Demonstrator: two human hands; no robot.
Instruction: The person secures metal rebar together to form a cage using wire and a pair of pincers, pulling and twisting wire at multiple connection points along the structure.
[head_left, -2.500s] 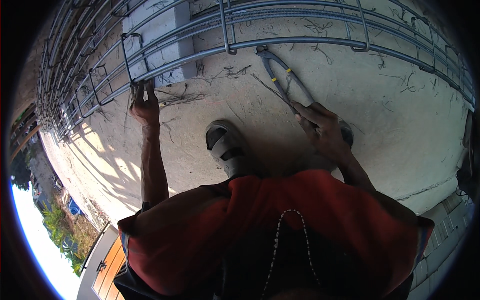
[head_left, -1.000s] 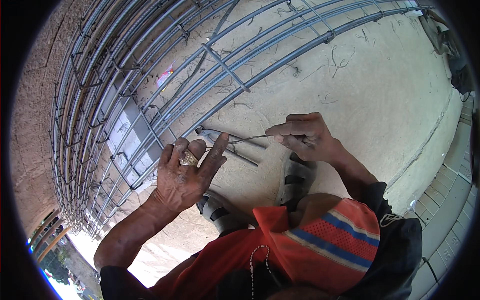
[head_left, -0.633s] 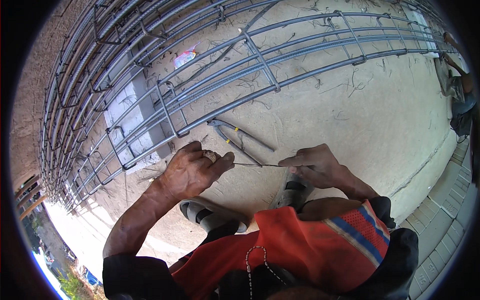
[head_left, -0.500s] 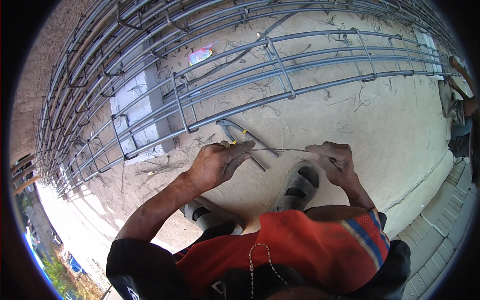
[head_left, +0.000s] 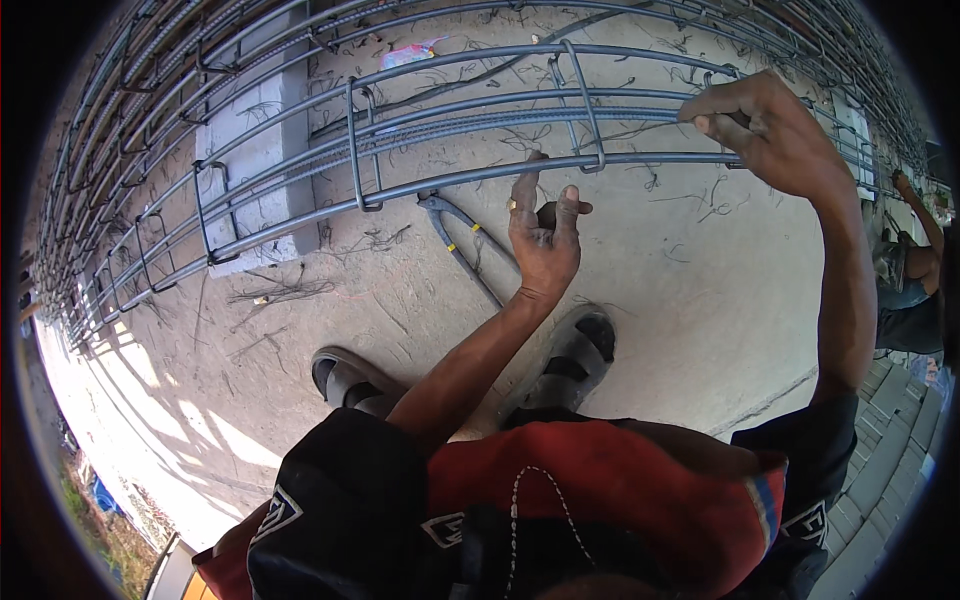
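Floor (head_left: pixel 680 340): pale, littered, sunlit at left.
Rebar cage (head_left: pixel 480 173): crosses white block (head_left: pixel 260 158).
Left hand (head_left: pixel 545 225): fingers apart, beside cage.
Right hand (head_left: pixel 775 135): fingertips pinched, contents unclear.

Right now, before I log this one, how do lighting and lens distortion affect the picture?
Head view: the fisheye bows the bars into arcs and leaves black corners; head view: sunlight washes out the floor at lower left, broken by shadows; head view: left hand, right hand and pliers sit in shade, yet readable.
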